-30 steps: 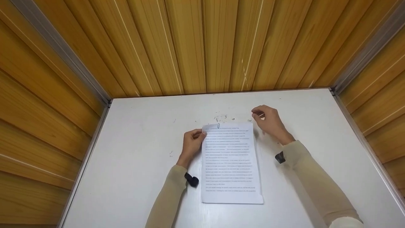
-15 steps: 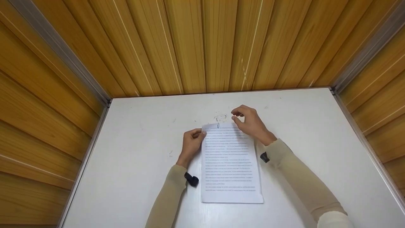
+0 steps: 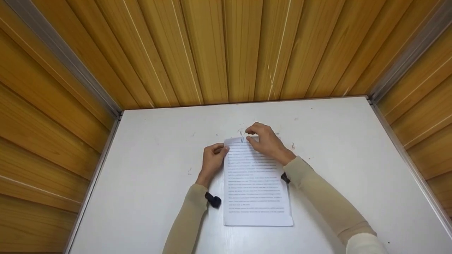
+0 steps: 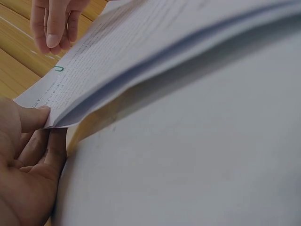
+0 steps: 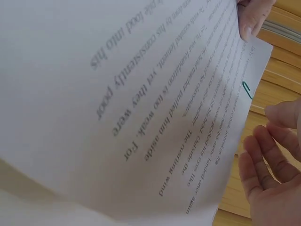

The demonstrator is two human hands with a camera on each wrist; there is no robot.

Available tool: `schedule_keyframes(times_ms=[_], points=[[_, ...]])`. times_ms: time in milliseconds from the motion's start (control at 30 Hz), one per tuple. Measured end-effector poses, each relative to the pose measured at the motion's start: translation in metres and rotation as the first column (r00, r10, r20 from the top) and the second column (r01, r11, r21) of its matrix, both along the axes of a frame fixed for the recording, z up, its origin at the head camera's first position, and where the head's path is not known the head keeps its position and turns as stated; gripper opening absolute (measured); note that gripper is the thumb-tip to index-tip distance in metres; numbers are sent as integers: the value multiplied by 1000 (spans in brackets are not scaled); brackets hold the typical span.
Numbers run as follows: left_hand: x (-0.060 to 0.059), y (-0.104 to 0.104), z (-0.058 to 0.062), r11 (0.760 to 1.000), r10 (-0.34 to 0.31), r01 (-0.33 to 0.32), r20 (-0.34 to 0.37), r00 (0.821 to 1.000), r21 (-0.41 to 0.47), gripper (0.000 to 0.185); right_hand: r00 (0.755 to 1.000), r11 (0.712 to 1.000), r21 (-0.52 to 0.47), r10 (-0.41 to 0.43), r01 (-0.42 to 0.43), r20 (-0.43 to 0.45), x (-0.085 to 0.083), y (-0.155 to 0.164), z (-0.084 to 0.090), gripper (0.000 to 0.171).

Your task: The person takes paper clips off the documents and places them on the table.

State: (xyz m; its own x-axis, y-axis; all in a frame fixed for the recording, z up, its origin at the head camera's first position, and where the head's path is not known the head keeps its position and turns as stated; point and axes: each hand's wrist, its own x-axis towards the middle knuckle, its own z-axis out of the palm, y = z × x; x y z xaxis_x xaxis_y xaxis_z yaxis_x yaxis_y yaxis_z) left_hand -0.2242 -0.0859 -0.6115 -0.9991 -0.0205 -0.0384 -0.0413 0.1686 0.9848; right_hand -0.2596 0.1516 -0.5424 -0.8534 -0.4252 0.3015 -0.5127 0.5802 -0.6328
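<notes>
my left hand (image 3: 213, 159) pinches the paper stack (image 3: 257, 183) corner; right hand (image 3: 266, 143), fingers curled, contents unclear, nears the green clip (image 3: 242, 139). advise squaring edges first.

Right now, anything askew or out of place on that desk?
Slightly. The paper stack's top-left corner is lifted off the table, pinched by the left hand. One paper clip lies alone, right of the stack.

Paper sheets (image 3: 257, 183): matt white, printed, smooth. Table (image 3: 148, 169) beneath the sheets: smooth matt white. Paperclip (image 5: 247, 90) on the sheets' top edge: glossy green. Wall (image 3: 226, 49) behind the table: grooved wood.
</notes>
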Motion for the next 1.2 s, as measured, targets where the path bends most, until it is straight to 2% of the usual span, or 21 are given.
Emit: schedule_keyframes(times_ms=[200,533,767,1200], points=[[-1,-1,1,1000,-16,16,-27,1000,12,23,1000,999,36,6,-5,-10,1,-11,-5,19],[-3,1,1,999,-18,19,-18,1000,36,23,997,998,60,-5,10,-82,-2,-17,-14,19],[-5,1,0,999,-25,26,-41,999,42,24,992,996,89,-7,19,-129,-3,-18,-16,17],[-1,-2,-2,999,-23,24,-44,999,32,24,977,977,211,37,9,-211,-4,-24,-16,12]])
